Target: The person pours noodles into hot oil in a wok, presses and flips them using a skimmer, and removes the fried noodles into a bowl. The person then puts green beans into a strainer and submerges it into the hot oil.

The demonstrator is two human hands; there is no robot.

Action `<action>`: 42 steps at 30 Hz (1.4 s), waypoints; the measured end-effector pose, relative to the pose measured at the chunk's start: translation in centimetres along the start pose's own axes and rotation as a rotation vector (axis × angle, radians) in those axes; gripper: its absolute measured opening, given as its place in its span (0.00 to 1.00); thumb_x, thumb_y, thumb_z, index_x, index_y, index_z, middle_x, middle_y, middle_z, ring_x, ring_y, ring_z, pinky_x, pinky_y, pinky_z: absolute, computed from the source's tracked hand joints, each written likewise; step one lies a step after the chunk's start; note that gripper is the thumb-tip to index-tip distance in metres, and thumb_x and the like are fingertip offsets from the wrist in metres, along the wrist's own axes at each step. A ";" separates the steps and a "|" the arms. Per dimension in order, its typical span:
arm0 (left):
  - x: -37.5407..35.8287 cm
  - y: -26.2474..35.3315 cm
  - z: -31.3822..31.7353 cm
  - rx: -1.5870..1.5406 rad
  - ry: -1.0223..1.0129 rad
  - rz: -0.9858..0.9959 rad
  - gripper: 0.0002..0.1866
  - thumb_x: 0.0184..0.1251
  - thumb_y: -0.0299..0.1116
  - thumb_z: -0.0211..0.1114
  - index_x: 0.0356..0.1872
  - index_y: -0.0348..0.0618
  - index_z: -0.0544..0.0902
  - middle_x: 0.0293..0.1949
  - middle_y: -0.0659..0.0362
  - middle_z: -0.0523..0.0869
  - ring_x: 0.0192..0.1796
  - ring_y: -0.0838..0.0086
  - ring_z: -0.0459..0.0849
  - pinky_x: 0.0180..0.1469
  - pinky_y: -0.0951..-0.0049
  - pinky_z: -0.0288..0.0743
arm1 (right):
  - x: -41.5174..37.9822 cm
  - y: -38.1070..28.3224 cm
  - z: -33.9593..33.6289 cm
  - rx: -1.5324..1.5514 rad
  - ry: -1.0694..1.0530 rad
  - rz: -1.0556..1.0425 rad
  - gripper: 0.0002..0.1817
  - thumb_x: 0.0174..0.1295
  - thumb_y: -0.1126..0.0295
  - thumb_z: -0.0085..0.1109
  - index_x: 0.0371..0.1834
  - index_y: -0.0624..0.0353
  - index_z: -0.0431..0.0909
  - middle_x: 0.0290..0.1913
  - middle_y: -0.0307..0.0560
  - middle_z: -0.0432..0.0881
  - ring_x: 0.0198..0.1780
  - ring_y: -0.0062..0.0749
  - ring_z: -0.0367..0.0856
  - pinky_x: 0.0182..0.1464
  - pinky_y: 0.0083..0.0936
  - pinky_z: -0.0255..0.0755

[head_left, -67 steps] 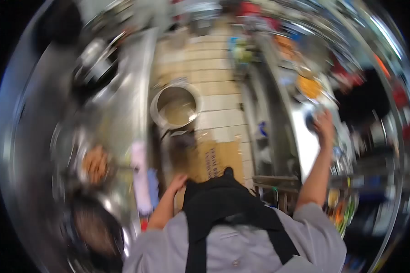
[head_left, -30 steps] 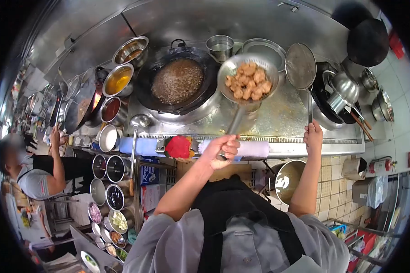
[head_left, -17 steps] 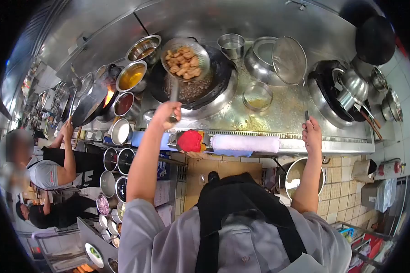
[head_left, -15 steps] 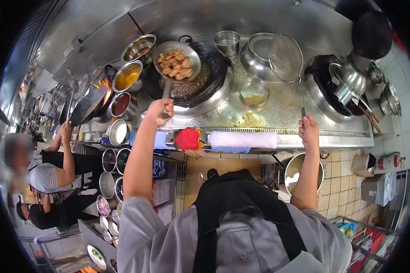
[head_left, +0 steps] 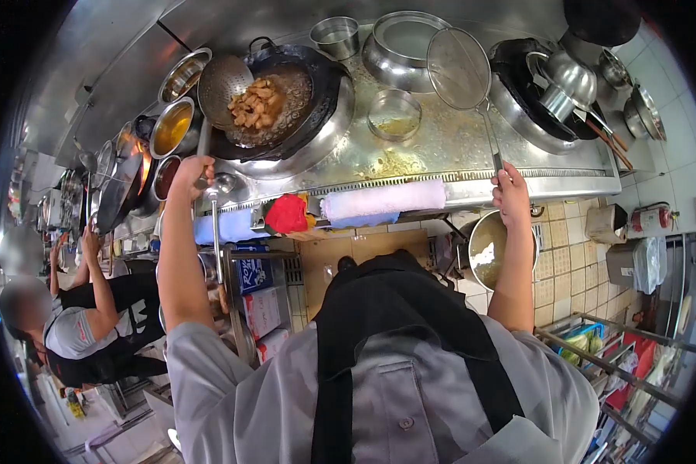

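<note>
My left hand (head_left: 193, 178) is closed on the handle of a large perforated ladle (head_left: 220, 89), tilted at the left side of a wok (head_left: 329, 85). Browned food pieces (head_left: 257, 104) lie in bubbling oil beside the ladle's edge. My right hand (head_left: 510, 192) grips the handle of a round mesh strainer (head_left: 458, 68), which is held over the counter near a big metal pot (head_left: 379, 58). Below the strainer, to the left, a shallow round container (head_left: 394, 125) holds a little yellowish liquid.
Bowls of yellow liquid (head_left: 172, 130) and red sauce (head_left: 165, 178) stand left of the wok. A second burner (head_left: 510, 108) with metal vessels is at the right. Rolled towel (head_left: 383, 201) and red cloth (head_left: 288, 213) line the front edge. Co-workers (head_left: 85, 317) stand at left.
The ladle has tipped, and the food pieces that lay in it are now in the wok's oil. The view has shifted, with the counter things appearing further left and higher.
</note>
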State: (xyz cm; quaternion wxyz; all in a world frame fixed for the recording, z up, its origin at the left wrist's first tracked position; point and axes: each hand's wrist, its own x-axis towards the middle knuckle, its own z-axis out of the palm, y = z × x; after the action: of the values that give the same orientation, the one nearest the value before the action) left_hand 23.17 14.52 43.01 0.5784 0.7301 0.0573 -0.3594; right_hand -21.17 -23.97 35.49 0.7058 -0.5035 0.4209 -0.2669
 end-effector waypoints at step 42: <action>-7.4 -25.5 25.2 -0.049 -0.718 -0.181 0.26 0.61 0.54 0.44 0.51 0.45 0.67 0.26 0.59 0.79 0.20 0.81 0.71 0.17 0.83 0.61 | 13.6 -2.5 27.1 -1.082 -0.372 -1.110 0.13 0.51 0.77 0.40 0.40 0.66 0.70 0.32 0.61 0.76 0.27 0.47 0.78 0.22 0.36 0.70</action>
State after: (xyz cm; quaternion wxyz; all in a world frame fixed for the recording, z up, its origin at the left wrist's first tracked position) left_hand -6.56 2.88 25.05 0.5447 0.5356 -0.0763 -0.6408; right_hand 9.14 -22.58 37.16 0.1860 -0.9487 0.0552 -0.2497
